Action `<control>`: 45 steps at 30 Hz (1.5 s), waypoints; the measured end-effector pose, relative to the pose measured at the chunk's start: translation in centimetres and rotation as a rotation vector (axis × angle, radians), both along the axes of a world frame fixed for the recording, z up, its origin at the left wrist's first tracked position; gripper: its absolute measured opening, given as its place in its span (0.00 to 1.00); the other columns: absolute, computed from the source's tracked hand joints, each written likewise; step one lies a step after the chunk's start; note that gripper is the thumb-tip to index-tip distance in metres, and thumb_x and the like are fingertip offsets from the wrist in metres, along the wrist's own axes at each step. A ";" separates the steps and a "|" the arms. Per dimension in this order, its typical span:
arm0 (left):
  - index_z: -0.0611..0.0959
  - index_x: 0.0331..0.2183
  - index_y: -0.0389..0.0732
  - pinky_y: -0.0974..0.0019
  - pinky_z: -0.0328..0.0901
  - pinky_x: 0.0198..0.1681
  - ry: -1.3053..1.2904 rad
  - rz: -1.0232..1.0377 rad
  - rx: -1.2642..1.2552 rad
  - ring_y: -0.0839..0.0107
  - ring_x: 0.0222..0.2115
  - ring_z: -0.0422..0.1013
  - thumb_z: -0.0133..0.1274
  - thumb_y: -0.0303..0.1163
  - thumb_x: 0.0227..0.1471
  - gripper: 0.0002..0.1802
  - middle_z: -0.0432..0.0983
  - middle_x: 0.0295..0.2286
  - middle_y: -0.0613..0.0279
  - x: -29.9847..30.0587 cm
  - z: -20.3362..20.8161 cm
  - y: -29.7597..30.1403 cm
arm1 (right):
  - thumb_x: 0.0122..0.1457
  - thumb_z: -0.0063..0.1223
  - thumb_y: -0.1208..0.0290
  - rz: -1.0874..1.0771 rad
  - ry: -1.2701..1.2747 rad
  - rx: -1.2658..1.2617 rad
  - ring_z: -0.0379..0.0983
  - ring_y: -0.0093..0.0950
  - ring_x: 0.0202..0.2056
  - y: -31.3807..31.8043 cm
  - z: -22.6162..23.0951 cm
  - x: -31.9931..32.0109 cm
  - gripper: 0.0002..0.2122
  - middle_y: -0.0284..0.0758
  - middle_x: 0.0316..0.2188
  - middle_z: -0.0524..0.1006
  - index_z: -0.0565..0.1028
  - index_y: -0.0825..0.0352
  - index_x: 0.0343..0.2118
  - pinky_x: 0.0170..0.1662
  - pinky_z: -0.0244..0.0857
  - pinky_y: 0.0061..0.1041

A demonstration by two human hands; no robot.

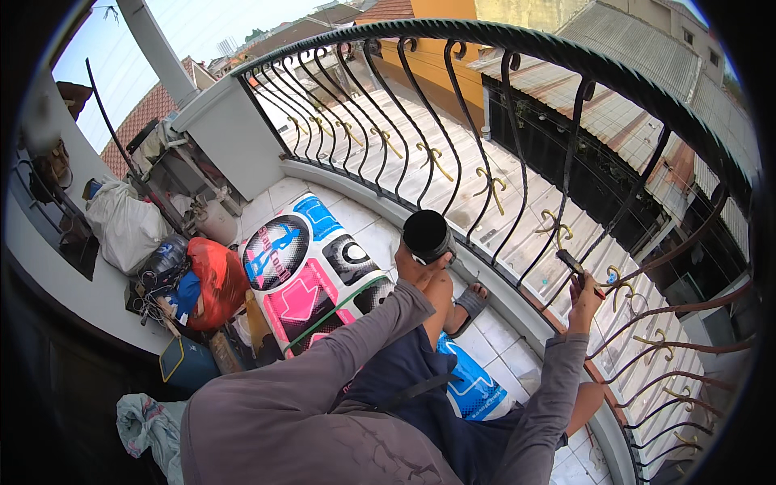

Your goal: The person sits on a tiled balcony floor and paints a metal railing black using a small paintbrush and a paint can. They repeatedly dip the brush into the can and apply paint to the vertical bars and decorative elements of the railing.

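My left hand (414,270) is wrapped round a dark, open-topped can (428,233), held upright above my knee; its inside looks black. My right hand (582,301) grips a paintbrush (572,261) with a reddish handle, raised at the railing. The brush head lies close to a twisted bar; I cannot tell whether it touches. The curved balcony railing (477,31) is black, with thin bowed bars and gold-coloured ornaments (558,230) partway down them.
I sit on a printed white, pink and blue padded sheet (301,297) over white tiles (517,360). To the left are a red plastic bag (217,283), a white sack (129,222), a dark blue bin (187,364) and a pale jug (217,220). Roofs show beyond the railing.
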State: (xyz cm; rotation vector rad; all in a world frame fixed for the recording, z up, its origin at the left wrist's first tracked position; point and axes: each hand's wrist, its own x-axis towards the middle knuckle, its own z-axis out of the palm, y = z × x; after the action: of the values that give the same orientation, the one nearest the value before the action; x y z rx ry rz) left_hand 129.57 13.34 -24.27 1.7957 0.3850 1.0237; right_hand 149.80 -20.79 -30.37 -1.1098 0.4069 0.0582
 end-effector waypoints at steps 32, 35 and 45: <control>0.76 0.56 0.42 0.53 0.62 0.57 0.021 -1.064 0.247 0.53 0.50 0.72 0.81 0.47 0.22 0.56 0.76 0.48 0.53 18.1 0.6 -16.2 | 0.56 0.64 0.71 0.243 -0.378 -0.882 0.77 0.23 0.31 -6.4 -3.1 2.8 0.09 0.36 0.29 0.82 0.79 0.71 0.33 0.33 0.71 0.25; 0.76 0.54 0.42 0.52 0.62 0.57 0.036 -1.081 0.252 0.52 0.50 0.72 0.81 0.49 0.21 0.56 0.76 0.48 0.53 18.5 0.6 -16.8 | 0.56 0.64 0.71 0.249 -0.384 -0.893 0.77 0.23 0.32 -6.4 -3.3 2.8 0.09 0.37 0.29 0.82 0.79 0.72 0.35 0.34 0.70 0.26; 0.76 0.54 0.41 0.55 0.63 0.57 -0.038 -0.921 0.225 0.53 0.50 0.72 0.81 0.49 0.21 0.56 0.77 0.48 0.53 18.3 0.6 -15.5 | 0.57 0.63 0.71 0.267 -0.436 -0.901 0.77 0.23 0.34 -5.9 -3.1 2.6 0.11 0.37 0.32 0.83 0.80 0.73 0.39 0.37 0.69 0.26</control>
State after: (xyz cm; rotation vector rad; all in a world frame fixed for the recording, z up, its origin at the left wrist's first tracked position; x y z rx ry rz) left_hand 147.82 -2.17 -23.65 1.8353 -0.5728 0.4416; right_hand 152.39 -26.69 -33.44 -2.0079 -0.1462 -0.1482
